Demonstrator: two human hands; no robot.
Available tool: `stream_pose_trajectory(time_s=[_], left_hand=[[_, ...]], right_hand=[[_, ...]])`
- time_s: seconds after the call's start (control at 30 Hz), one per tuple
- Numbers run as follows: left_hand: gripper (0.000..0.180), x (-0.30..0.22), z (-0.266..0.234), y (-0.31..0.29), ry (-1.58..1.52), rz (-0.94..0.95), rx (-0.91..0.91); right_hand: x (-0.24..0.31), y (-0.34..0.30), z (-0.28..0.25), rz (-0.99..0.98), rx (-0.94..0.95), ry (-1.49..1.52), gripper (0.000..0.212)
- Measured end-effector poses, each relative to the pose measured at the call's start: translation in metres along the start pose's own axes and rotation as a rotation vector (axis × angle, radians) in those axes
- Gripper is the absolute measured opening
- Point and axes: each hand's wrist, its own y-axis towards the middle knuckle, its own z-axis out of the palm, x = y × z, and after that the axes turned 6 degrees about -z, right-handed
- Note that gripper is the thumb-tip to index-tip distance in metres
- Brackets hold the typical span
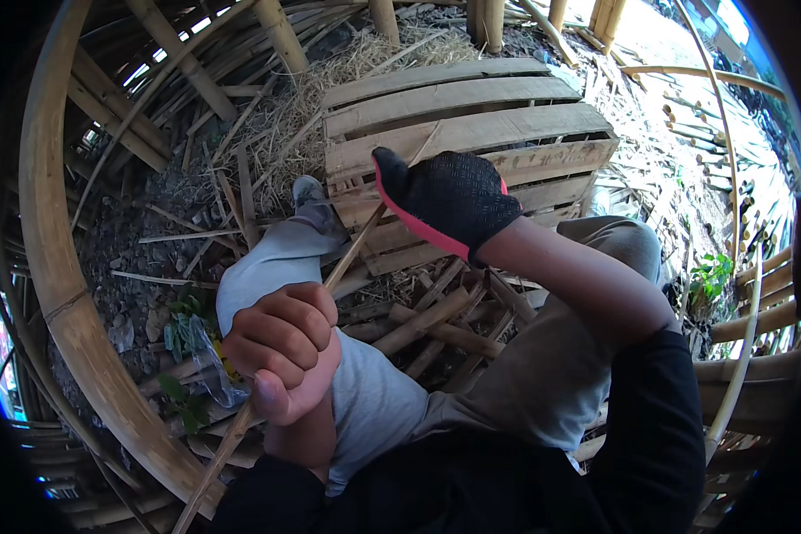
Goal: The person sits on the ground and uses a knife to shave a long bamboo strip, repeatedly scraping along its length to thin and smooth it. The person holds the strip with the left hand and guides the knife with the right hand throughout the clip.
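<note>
A long, thin bamboo strip [356,247] runs slantwise from the lower left up over a slatted wooden pallet [454,93]. My bare left hand [285,345] is closed in a fist around its lower part, in front of my left knee. Farther up, my right hand [454,198], in a black glove with pinkish-red edging, has the strip passing between its raised thumb and curled fingers. The fingertips of the gloved hand are hidden beneath it. Past that glove, the strip's narrow far end sticks out above the slats.
A thick bamboo pole [71,311] curves along the left side. Bamboo offcuts [445,325] lie between my legs, and dry straw [285,133] is heaped behind the pallet. Clear plastic [218,374] and green leaves lie beside my left leg. Cut bamboo pieces [699,129] are scattered at right.
</note>
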Motion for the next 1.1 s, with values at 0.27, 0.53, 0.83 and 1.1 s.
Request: stream_pose_trajectory(time_s=[0.27, 0.53, 0.83, 1.1], left_hand=[[0.057, 0.003, -0.01, 0.002, 0.006, 0.031, -0.082], [0.056, 0.006, -0.01, 0.005, -0.044, 0.017, -0.255], [0.056, 0.013, -0.015, 0.002, 0.0, -0.041, 0.065], [0.057, 0.01, -0.019, 0.004, 0.007, -0.045, 0.042]], right_hand=[[-0.009, 0.004, 0.003, -0.013, 0.084, 0.14, 0.063], [-0.075, 0.024, 0.006, 0.262, 0.079, 0.263, 0.061], [-0.035, 0.008, -0.003, -0.09, 0.085, 0.281, 0.051], [-0.007, 0.002, -0.002, -0.183, -0.007, -0.011, 0.038]])
